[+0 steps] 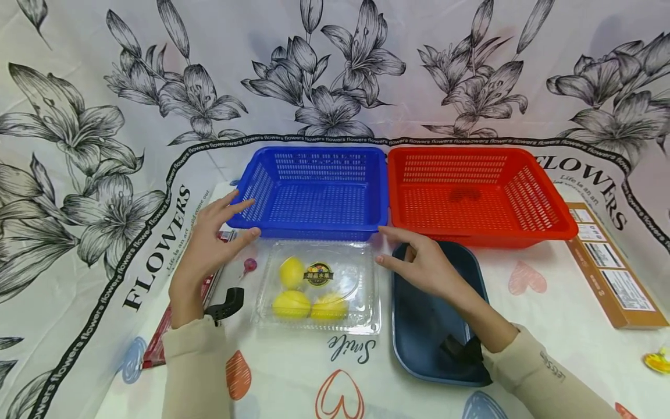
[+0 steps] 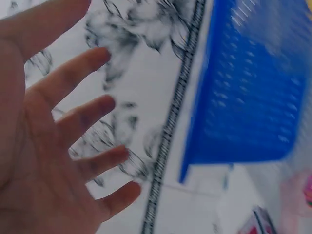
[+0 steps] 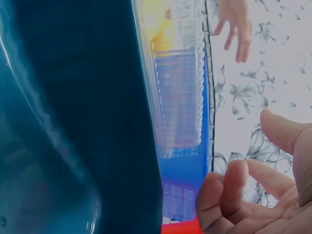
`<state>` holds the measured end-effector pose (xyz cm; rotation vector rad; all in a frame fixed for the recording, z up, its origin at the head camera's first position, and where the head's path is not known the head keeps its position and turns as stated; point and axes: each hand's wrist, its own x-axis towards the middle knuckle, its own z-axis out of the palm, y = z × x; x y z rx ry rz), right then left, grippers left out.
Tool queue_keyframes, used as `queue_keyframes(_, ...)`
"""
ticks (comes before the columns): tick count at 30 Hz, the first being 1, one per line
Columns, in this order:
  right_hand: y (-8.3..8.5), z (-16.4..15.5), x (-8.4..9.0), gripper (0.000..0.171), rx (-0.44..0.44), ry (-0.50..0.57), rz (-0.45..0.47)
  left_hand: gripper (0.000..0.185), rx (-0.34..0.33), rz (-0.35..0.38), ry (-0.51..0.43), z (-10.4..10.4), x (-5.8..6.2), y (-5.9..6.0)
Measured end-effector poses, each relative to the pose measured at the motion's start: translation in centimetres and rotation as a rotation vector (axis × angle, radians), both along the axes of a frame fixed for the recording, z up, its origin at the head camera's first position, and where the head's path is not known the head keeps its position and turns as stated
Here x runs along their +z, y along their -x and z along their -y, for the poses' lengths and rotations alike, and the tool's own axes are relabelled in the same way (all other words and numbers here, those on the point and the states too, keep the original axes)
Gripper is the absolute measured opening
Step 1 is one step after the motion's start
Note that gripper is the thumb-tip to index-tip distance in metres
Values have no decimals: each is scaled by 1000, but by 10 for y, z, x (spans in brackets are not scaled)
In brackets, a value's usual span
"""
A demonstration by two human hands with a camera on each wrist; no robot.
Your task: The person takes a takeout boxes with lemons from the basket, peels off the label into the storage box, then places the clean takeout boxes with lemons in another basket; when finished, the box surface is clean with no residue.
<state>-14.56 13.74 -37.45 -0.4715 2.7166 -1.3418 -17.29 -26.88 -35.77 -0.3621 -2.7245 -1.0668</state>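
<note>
A lidded clear plastic box (image 1: 361, 279) with a dark round label holds three yellow lemons (image 1: 291, 304); it lies between my hands in the head view. My left hand (image 1: 209, 238) hovers at the left end of a blue basket (image 1: 324, 230), fingers spread and nothing in them, as the left wrist view also shows. Over the upper part of a dark blue tray (image 1: 419, 337) is my right hand (image 1: 425, 265), thumb and index finger extended toward the box's right side. Its other fingers bend loosely in the right wrist view, holding nothing.
A red basket (image 1: 481, 237) stands beside the blue one at the back. At the right lies a brown-and-white carton (image 1: 612, 267), with a small yellow item (image 1: 656, 361) nearer. A purple-pink lollipop (image 1: 250, 265) and a red packet (image 1: 157, 343) lie at the left.
</note>
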Motion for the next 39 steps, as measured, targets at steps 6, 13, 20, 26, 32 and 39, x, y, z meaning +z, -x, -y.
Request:
queue_keyframes(6,4,-2,1,59,-3,40,-29,60,-194,86,33,-22,15,-8)
queue_keyframes(13,8,-2,0,55,27,80,-23,58,-326,203,142,-37,11,-19)
queue_keyframes(20,9,5,-2,47,96,121,-16,61,-441,296,163,-38,-2,-20)
queue_keyframes(26,12,21,-2,44,170,123,-57,66,-475,306,224,-40,-10,-18)
queue_keyframes(32,20,43,-4,39,298,112,-104,68,-477,329,231,-40,-13,-17)
queue_keyframes(39,32,67,-7,37,462,-18,-109,69,-479,330,244,-40,-13,-16)
